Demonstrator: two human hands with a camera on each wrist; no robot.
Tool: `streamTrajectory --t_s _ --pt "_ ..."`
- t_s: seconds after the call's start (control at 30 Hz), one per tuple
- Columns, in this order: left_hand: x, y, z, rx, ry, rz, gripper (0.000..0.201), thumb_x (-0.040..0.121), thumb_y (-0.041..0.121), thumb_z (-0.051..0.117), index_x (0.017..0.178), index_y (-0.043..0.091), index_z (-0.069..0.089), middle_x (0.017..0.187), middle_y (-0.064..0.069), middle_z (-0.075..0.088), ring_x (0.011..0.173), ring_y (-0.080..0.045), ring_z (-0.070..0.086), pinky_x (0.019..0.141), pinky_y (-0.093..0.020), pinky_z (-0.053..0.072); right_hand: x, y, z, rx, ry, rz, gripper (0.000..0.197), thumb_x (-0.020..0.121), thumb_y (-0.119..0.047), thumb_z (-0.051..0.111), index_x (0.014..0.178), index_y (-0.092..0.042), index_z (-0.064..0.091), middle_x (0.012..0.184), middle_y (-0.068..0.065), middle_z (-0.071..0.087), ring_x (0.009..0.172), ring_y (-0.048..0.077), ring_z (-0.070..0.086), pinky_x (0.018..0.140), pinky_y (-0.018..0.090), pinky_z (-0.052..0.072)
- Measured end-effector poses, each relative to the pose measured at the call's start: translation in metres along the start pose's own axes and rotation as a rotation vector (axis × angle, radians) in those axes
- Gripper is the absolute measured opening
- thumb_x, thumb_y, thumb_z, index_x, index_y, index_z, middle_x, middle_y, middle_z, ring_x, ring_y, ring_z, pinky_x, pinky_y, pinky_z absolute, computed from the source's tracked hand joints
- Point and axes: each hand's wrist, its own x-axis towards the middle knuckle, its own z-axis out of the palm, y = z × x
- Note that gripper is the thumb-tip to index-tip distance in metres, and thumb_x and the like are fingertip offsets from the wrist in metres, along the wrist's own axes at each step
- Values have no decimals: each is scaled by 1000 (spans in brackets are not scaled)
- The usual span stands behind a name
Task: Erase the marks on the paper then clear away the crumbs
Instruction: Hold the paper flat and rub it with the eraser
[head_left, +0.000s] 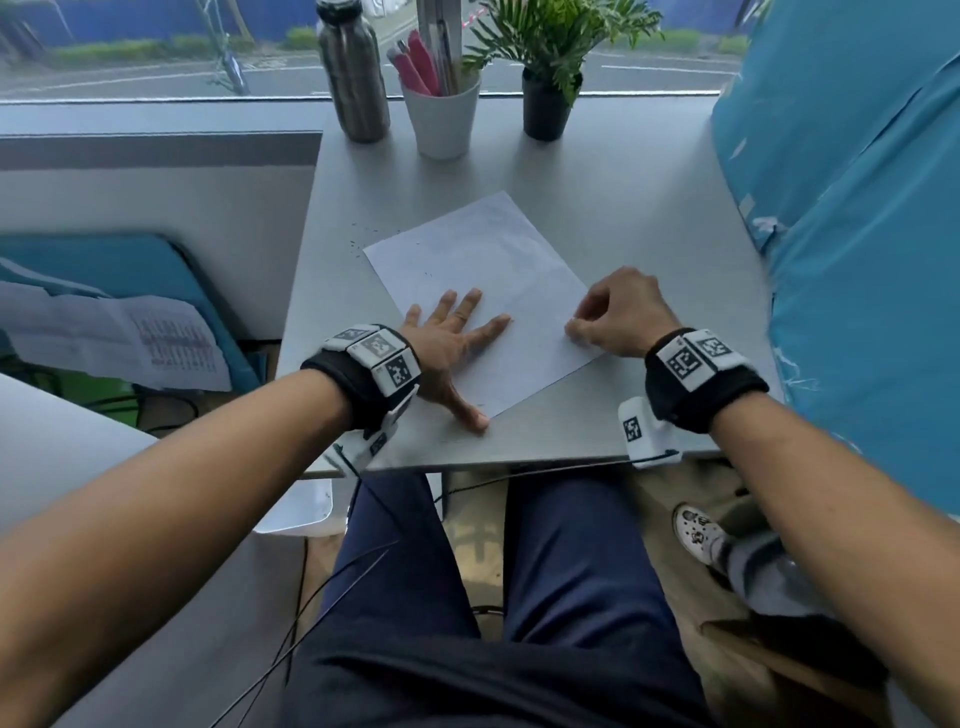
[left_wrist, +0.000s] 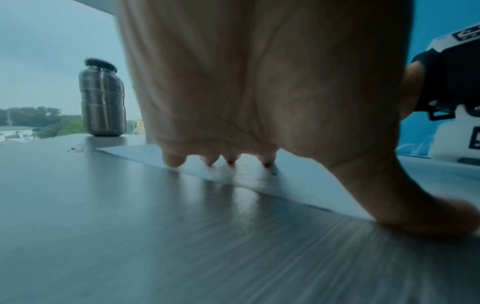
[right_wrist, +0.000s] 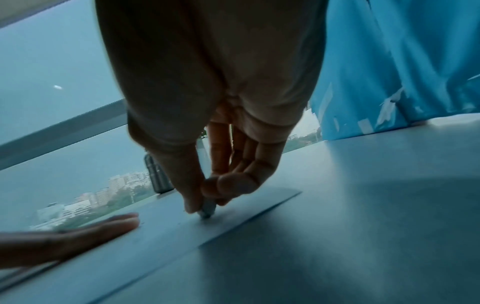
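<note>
A white sheet of paper (head_left: 483, 270) lies skewed on the grey table (head_left: 649, 218). My left hand (head_left: 452, 338) lies flat with spread fingers on the sheet's near left part, thumb on the table at the paper's near corner. My right hand (head_left: 613, 312) pinches a small eraser (right_wrist: 207, 209) between thumb and fingers, its tip pressed on the paper near the right edge. Dark crumbs (head_left: 363, 239) dot the table beside the paper's far left edge, and a few lie on the sheet (head_left: 427, 274). Crumbs (left_wrist: 74, 149) also show in the left wrist view.
At the table's far edge stand a steel bottle (head_left: 353, 73), a white cup of pens (head_left: 440, 111) and a potted plant (head_left: 548, 88). A blue curtain (head_left: 857, 208) hangs along the right side. Printed papers (head_left: 119, 343) lie on a seat at left.
</note>
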Motion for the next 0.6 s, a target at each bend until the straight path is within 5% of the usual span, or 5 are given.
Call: streamTrajectory --t_s 0.1,0.27,0.37,0.47,0.6 --pt "-12 -4 0 87 26 -10 132 56 80 70 152 43 -12 161 -4 -23 149 -28 -19 115 -61 -12 -6 -5 12 19 -5 -55 11 73 -23 77 76 -12 77 74 0 73 73 11 66 76 20 49" --pt "-3 10 -12 -34 204 119 97 70 68 71 147 24 30 163 -7 10 150 -21 8 119 -56 5 -11 -12 21 41 -21 -59 11 75 -22 76 77 -12 76 75 0 72 69 10 64 67 18 45" --pt "17 19 -15 -135 178 170 108 65 62 79 153 33 22 164 -4 4 151 -21 5 117 -59 14 -15 -19 23 38 -1 -67 10 73 -21 75 75 -11 76 75 3 72 71 14 66 65 21 47" --pt "28 21 -13 -14 84 140 126 60 66 79 155 38 2 163 -2 -18 150 -23 -15 115 -65 1 -26 -33 33 51 2 -156 9 74 -20 71 74 -11 74 73 4 72 71 16 65 66 25 50" --pt "29 21 -12 12 28 121 130 60 66 80 154 40 -6 160 0 -28 147 -23 -24 114 -65 -6 -34 -47 50 51 -40 -211 11 73 -20 66 71 -11 72 69 6 71 67 18 66 63 30 53"
